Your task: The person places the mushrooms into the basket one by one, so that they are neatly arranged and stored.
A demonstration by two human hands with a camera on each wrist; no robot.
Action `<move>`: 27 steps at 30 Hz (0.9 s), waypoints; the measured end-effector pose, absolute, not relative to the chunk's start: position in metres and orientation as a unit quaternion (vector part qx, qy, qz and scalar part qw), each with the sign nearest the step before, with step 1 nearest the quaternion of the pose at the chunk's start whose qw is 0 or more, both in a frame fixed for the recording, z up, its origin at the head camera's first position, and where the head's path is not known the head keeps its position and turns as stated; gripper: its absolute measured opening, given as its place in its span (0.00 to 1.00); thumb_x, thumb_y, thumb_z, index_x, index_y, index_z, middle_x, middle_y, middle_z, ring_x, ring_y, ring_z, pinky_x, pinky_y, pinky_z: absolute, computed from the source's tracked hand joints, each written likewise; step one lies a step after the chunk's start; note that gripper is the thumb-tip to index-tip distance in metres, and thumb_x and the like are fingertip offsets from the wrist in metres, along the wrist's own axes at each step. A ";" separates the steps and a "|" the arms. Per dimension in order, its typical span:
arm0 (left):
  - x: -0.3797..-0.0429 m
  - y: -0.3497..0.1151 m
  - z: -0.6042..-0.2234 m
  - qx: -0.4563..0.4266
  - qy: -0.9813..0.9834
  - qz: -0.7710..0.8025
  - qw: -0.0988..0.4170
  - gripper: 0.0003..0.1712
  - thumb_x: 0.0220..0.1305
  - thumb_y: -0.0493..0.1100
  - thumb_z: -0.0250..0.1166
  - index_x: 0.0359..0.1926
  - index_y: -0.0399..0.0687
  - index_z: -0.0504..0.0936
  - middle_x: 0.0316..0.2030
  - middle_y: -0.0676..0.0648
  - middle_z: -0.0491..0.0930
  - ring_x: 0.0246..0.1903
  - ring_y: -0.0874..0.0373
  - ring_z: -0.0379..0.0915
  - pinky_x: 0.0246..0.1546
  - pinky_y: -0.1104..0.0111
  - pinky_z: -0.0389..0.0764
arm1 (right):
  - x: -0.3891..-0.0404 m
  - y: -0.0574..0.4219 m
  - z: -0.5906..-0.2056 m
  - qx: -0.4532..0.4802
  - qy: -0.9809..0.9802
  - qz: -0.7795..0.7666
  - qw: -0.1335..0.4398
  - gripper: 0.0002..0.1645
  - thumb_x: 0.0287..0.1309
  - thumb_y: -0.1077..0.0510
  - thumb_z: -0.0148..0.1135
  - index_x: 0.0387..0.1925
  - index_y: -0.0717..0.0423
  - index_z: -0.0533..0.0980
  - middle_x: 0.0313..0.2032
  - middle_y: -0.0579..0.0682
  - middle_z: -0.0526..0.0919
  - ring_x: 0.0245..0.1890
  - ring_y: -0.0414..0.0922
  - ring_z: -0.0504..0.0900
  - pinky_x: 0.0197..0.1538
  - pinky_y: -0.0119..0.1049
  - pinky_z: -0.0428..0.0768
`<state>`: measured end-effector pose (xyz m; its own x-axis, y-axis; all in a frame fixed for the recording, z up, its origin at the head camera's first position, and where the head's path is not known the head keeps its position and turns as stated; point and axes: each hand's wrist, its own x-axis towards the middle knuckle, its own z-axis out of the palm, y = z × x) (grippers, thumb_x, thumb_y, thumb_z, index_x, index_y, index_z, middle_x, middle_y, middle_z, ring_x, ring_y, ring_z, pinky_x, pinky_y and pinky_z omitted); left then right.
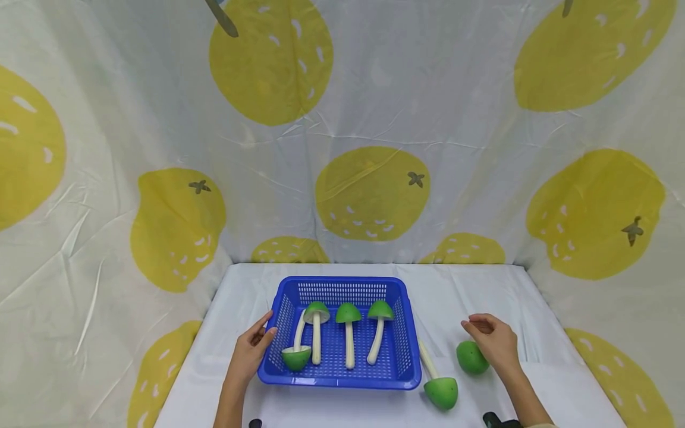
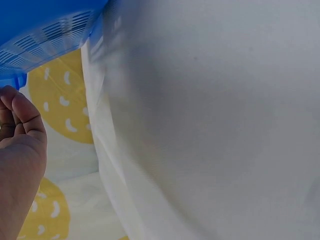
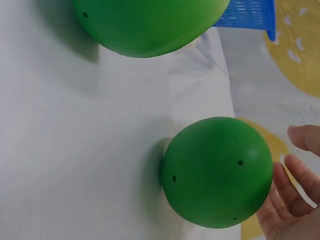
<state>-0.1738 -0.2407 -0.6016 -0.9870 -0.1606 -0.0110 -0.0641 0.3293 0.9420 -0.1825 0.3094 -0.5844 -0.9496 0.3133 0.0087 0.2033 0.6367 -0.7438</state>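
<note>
A blue plastic basket (image 1: 342, 382) holds several toy mushrooms with green caps and pale stems, one being a middle mushroom (image 1: 349, 345). At its left rim is my left hand (image 1: 248, 351), with thumb and fingers holding the edge; the left wrist view shows the fingertips meeting the rim. My right hand (image 1: 497, 345) is over a mushroom (image 1: 471, 358) lying on the table to the right. Thumb and fingers stand apart beyond its green cap in the right wrist view, not closed round it. The hand hides its stem.
Another mushroom (image 1: 441, 393) lies beside the basket's right front corner, cap toward me. A white cloth (image 1: 316, 410) covers the table. Curtains with yellow fruit prints (image 1: 373, 193) rise at the back and both sides. Dark objects (image 1: 255, 423) show at the bottom edge.
</note>
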 end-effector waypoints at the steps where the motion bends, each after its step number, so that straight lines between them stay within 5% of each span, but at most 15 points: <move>1: -0.174 -0.241 -0.601 0.067 -0.815 -0.574 0.043 0.30 0.72 0.51 0.66 0.72 0.52 0.75 0.36 0.47 0.72 0.32 0.62 0.69 0.35 0.73 0.73 | -0.182 0.310 -0.587 -0.149 -0.902 0.400 0.065 0.29 0.63 0.40 0.70 0.54 0.58 0.82 0.49 0.57 0.89 0.42 0.40 0.87 0.50 0.35 0.77; 5: -0.174 -0.241 -0.601 0.064 -0.816 -0.573 0.045 0.30 0.72 0.51 0.66 0.72 0.51 0.75 0.36 0.47 0.73 0.32 0.63 0.69 0.34 0.73 0.73 | -0.181 0.314 -0.596 -0.157 -0.902 0.397 0.057 0.30 0.63 0.41 0.70 0.55 0.60 0.81 0.49 0.58 0.88 0.42 0.43 0.87 0.50 0.41 0.77; 12: -0.175 -0.242 -0.603 0.065 -0.815 -0.575 0.045 0.30 0.72 0.50 0.66 0.71 0.51 0.75 0.36 0.47 0.73 0.32 0.62 0.69 0.34 0.73 0.74 | -0.179 0.318 -0.606 -0.167 -0.902 0.396 0.048 0.33 0.62 0.40 0.71 0.57 0.59 0.79 0.50 0.57 0.87 0.41 0.38 0.84 0.43 0.24 0.73; 20: -0.175 -0.240 -0.603 0.075 -0.814 -0.575 0.041 0.30 0.71 0.51 0.67 0.71 0.53 0.76 0.37 0.48 0.73 0.32 0.62 0.69 0.35 0.73 0.74 | -0.177 0.320 -0.611 -0.205 -0.895 0.393 0.052 0.36 0.59 0.41 0.74 0.58 0.62 0.76 0.53 0.63 0.82 0.46 0.50 0.83 0.41 0.31 0.72; 27: -0.175 -0.241 -0.604 0.075 -0.812 -0.577 0.044 0.30 0.71 0.51 0.67 0.71 0.53 0.76 0.37 0.48 0.72 0.32 0.62 0.69 0.35 0.73 0.73 | -0.178 0.323 -0.616 -0.241 -0.883 0.399 0.057 0.32 0.62 0.44 0.71 0.54 0.66 0.78 0.45 0.63 0.85 0.45 0.56 0.83 0.40 0.36 0.72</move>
<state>-0.1751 -0.2410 -0.6035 -0.9849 -0.1725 -0.0140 -0.0702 0.3240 0.9435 -0.1780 0.3234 -0.6159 -0.8771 0.4717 -0.0911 0.3799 0.5648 -0.7326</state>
